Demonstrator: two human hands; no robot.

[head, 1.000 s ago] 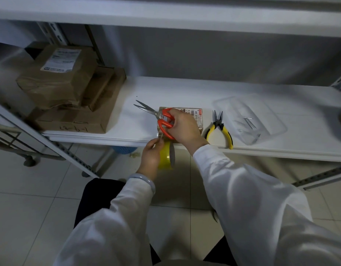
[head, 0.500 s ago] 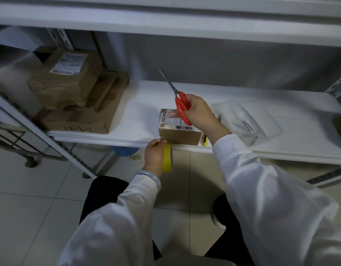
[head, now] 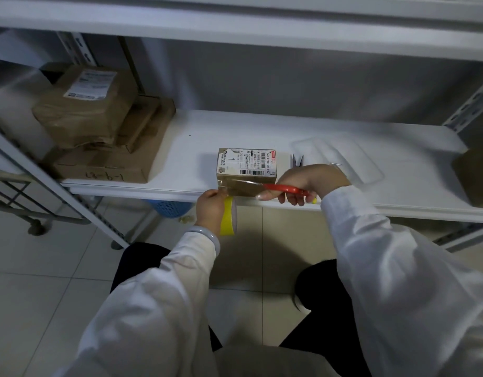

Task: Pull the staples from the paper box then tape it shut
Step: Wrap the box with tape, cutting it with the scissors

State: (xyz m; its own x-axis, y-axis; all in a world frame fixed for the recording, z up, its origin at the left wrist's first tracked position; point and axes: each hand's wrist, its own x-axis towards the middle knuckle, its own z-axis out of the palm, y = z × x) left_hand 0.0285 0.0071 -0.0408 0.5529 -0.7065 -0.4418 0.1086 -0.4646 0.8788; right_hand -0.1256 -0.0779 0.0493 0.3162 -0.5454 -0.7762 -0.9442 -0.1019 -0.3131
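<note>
- Head view: the paper box (head: 245, 165) is sitting at the near edge of the white shelf (head: 197, 148), its labelled top facing up
- The left hand (head: 210, 206) is staying just below the shelf edge, at the near left corner of the box, its fingers (head: 221, 195) clenching the yellow tape roll (head: 227, 216), with a clear strip of tape (head: 223, 186) running up from the roll onto the box's near face
- The right hand (head: 307, 182) is grasping the red-handled scissors (head: 273, 186), fingers threaded through the handles, blades pointing left across the near face of the box toward the tape strip
- Pliers (head: 297, 160) are lying just right of the box, mostly hidden behind the right hand
- A clear plastic tray (head: 341, 159) is resting farther right on the shelf
- Brown cardboard parcels (head: 99, 131) are standing stacked at the left end of the shelf, well apart from the box
</note>
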